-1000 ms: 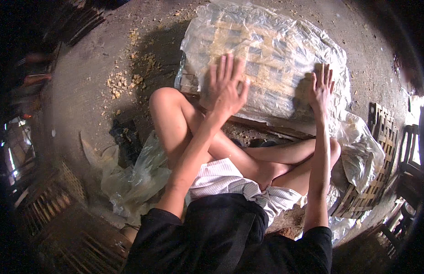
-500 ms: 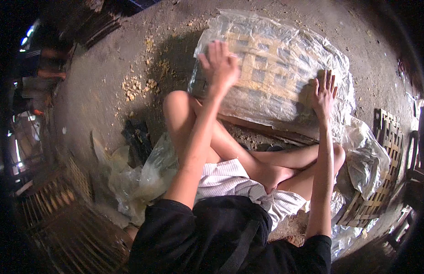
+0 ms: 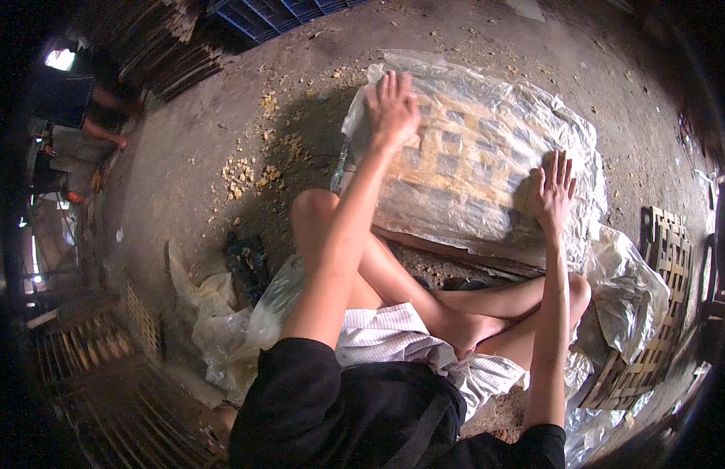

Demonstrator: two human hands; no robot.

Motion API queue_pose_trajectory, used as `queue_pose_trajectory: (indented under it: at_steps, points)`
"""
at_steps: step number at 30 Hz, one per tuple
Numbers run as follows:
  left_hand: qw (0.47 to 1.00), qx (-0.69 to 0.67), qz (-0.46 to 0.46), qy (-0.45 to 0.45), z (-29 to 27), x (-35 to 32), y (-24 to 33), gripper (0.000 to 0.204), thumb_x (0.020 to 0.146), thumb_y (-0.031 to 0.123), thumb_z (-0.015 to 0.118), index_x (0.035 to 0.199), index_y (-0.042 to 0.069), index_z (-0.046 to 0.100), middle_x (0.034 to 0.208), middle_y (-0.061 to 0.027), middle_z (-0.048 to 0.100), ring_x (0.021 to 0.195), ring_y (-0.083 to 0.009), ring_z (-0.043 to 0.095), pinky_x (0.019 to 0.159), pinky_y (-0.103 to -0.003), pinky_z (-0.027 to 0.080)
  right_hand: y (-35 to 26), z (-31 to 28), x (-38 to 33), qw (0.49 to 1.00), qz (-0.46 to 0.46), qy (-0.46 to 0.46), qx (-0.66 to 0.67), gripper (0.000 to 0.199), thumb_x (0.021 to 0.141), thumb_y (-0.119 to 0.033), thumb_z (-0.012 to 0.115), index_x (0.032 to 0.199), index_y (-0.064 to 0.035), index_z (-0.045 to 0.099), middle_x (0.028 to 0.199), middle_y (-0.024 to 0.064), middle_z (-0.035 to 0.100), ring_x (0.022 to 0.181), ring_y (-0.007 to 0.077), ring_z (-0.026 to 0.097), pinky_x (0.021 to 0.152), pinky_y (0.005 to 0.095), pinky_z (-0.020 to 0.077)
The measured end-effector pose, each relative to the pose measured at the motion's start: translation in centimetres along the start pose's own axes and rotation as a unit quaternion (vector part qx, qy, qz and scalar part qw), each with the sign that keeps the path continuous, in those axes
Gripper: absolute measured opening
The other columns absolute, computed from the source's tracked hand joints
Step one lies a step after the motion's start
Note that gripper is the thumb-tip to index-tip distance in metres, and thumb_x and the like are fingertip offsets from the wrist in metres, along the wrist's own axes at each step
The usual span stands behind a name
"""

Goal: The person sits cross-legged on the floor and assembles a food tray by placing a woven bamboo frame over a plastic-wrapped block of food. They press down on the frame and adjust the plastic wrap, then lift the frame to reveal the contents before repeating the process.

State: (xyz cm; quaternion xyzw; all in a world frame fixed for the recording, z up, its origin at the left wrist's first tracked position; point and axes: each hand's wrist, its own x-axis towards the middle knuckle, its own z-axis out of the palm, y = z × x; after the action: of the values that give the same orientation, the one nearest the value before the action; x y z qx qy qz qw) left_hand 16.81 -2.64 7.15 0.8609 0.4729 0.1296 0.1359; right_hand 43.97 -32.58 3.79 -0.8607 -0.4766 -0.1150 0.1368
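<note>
A clear, wrinkled plastic sheet point(image 3: 526, 102) covers a woven lattice tray point(image 3: 448, 144) in front of me, with yellowish material showing through. My left hand point(image 3: 395, 113) lies near the sheet's far left corner, fingers stretched out and slightly blurred. Toward the right end of the sheet, my right hand point(image 3: 555, 195) rests flat with its fingers spread. Neither hand grips anything. Under the near side of the tray a wooden board edge point(image 3: 456, 248) shows, close to my crossed legs.
Yellowish crumbs point(image 3: 249, 172) are scattered on the floor at left. Loose plastic point(image 3: 237, 328) lies beside my left knee, more plastic point(image 3: 632, 281) at right by a woven lattice panel point(image 3: 666, 242). A blue crate point(image 3: 280, 17) stands far off; another person's arm point(image 3: 105, 129) shows at far left.
My view has tilted, so the scene sits lower in the picture. My left hand has slid farther out toward the sheet's far left corner. My right hand stays at about the same place on the sheet.
</note>
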Motion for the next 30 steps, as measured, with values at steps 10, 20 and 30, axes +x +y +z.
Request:
queue_pose_trajectory:
  at_steps: [10,20,30]
  points:
    - [0.975,-0.156,0.095,0.126,-2.4,1.0,-2.4,0.071,0.112,0.045,0.023,0.164,-0.002,0.014,0.171,-0.0281,-0.008,0.16,-0.0367,-0.006,0.127,-0.056,-0.014,-1.8,-1.1,0.2,1.0,0.015,-0.003,0.011,0.065,0.112,-0.046,0.031,0.166,-0.0105,0.026,0.174,0.0108,0.02,0.162,0.0301,0.012,0.129,0.0534,0.0113]
    - [0.981,0.178,0.007,0.077,-3.9,-3.2,-6.1,0.061,0.111,0.034,0.035,0.164,0.007,0.027,0.171,-0.0254,0.02,0.159,-0.0416,0.014,0.125,-0.066,-0.005,-0.3,0.0,0.2,0.999,0.011,0.047,0.004,0.062,0.111,-0.045,0.037,0.164,-0.0132,0.032,0.173,0.0079,0.024,0.16,0.029,0.02,0.127,0.0535,0.0173]
    - [0.977,-0.076,0.197,0.013,-0.3,-12.8,6.9,0.066,0.111,0.039,0.032,0.165,0.003,0.022,0.172,-0.0248,0.012,0.16,-0.0381,0.014,0.13,-0.055,0.004,-0.3,-0.3,-1.5,0.994,-0.009,0.044,-0.099,0.066,0.111,-0.045,0.042,0.166,-0.0136,0.023,0.174,0.0127,0.015,0.161,0.0256,0.012,0.131,0.0511,0.0078]
